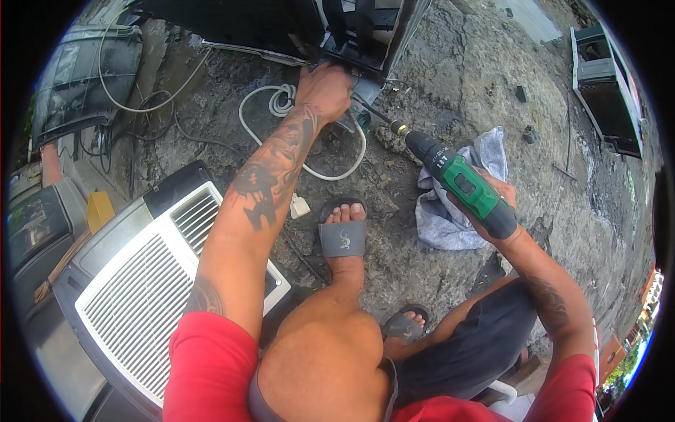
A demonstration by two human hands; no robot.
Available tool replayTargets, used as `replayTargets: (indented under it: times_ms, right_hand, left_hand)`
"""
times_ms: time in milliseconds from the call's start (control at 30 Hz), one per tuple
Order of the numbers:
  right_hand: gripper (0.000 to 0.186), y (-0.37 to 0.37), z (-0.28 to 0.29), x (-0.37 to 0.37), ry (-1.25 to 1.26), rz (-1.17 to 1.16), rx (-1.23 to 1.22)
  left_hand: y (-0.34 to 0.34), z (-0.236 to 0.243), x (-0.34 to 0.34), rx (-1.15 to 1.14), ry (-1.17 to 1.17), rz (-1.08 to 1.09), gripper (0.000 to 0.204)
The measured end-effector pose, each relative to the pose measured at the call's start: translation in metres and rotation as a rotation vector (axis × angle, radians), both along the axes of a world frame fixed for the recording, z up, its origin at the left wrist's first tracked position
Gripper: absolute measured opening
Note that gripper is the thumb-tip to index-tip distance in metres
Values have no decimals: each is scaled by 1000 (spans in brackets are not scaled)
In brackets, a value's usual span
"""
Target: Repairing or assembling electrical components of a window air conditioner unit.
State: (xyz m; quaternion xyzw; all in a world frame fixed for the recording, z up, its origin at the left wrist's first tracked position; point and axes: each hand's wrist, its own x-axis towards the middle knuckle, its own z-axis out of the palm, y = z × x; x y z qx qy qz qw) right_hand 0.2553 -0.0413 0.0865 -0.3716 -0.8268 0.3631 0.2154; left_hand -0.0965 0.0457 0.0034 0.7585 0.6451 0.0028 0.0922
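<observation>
A green and black cordless drill (460, 181) is in my right hand (500, 193), whose fingers wrap round its grip. Its long, thin bit slants up and left toward the lower corner of a dark metal casing (260, 24). At that same corner sits my left hand (328, 88), back of the hand upward, with its fingers reaching in under the casing edge. Those fingertips are hidden, so what they touch cannot be seen. A white cord (320, 174) lies coiled on the ground beneath my left wrist.
A white louvred front panel (144, 302) lies left of my left arm. A grey cloth (439, 218) rests under the drill, a white plug (299, 206) near my foot. Another metal frame (606, 88) stands far right, and a dull grey casing (88, 77) far left. The ground is rough concrete.
</observation>
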Motion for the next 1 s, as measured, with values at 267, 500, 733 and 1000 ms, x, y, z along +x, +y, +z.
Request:
replayTargets:
  times_ms: [267,500,733,1000]
  right_hand:
    - [41,2,-4,8,-73,-50,-114]
    - [40,20,51,-31,-220,-5,-78]
    - [36,75,98,-81,-169,-32,54]
    - [32,101,171,-134,-446,152,-27]
  left_hand:
    - [3,3,1,2,0,-16,18]
    - [1,-5,-4,24,30,-26,17]
    - [4,-7,-3,49,4,-49,12]
    - [8,-6,-2,69,-30,12,18]
